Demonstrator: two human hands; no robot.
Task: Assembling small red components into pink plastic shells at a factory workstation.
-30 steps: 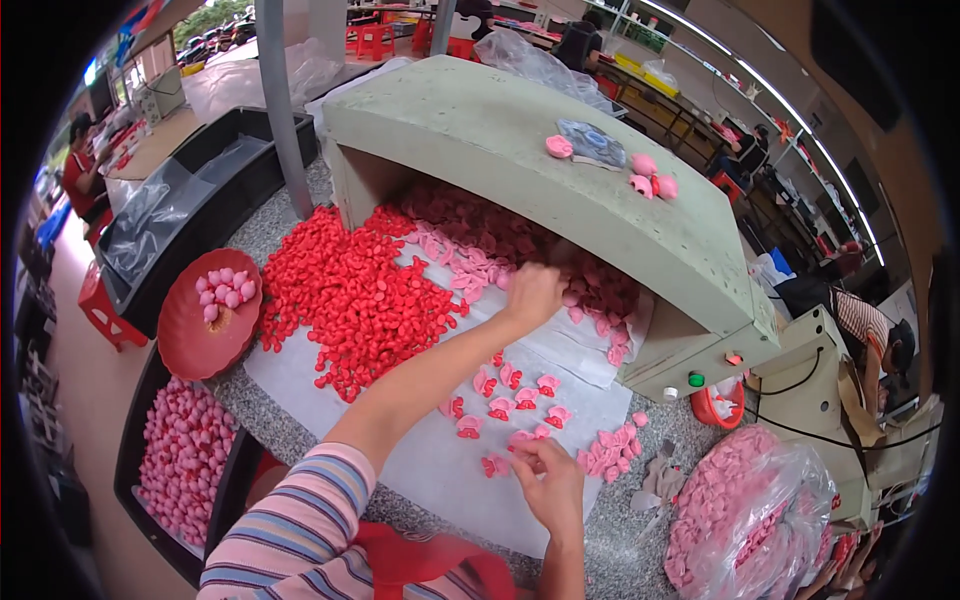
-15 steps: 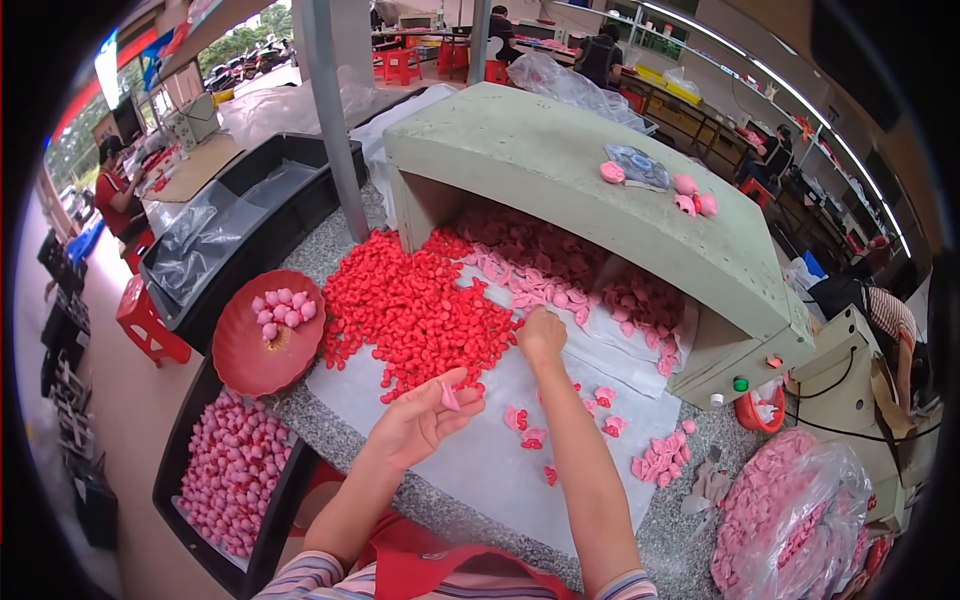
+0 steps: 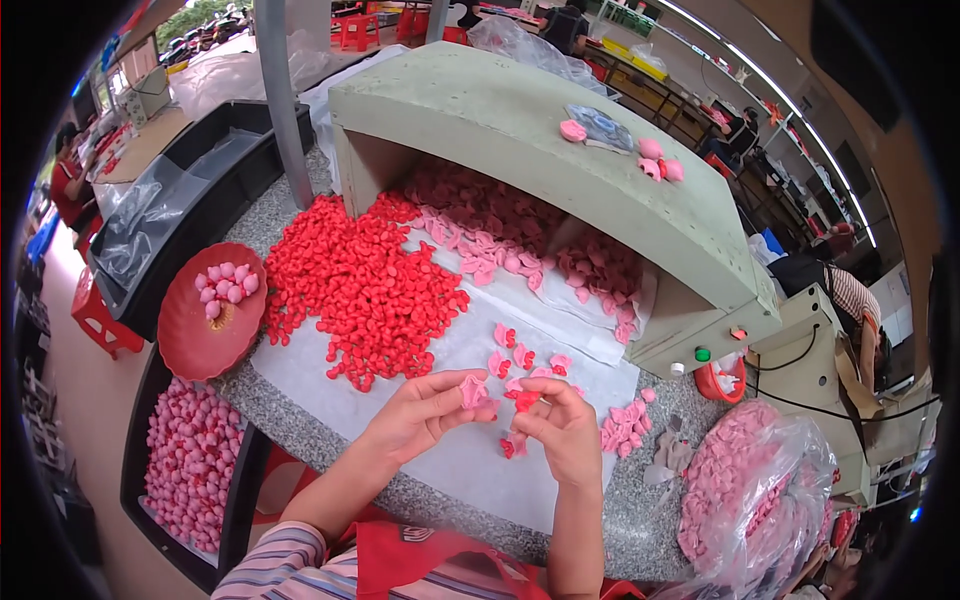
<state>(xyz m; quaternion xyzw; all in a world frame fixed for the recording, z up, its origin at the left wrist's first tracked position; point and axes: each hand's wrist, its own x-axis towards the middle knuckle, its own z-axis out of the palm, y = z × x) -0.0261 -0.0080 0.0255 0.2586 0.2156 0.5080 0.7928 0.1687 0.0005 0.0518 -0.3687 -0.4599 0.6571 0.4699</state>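
Over the white cloth (image 3: 450, 470), both of my hands are close together. My left hand (image 3: 415, 412) is closed in a pinch on a small pink hollow piece (image 3: 473, 391), which faces the other hand. Between the fingertips of my right hand (image 3: 568, 435) is a small red bow-shaped piece (image 3: 522, 400), a short gap away from the pink one. A large pile of red pieces (image 3: 360, 285) lies beyond my left hand. Several pink pieces with red parts (image 3: 523, 355) are scattered just past my right hand.
A grey-green hooded machine (image 3: 540, 150) stands at the back, pink pieces (image 3: 480, 250) under it. On the left are a red bowl (image 3: 180, 340) of pink balls and a black bin (image 3: 255, 480). A plastic bag (image 3: 790, 470) of pink pieces lies right. A metal post (image 3: 282, 110) rises behind.
My right hand has come back from the red pile's edge with a red piece. My left hand has turned its pink piece toward it. The view has shifted right.
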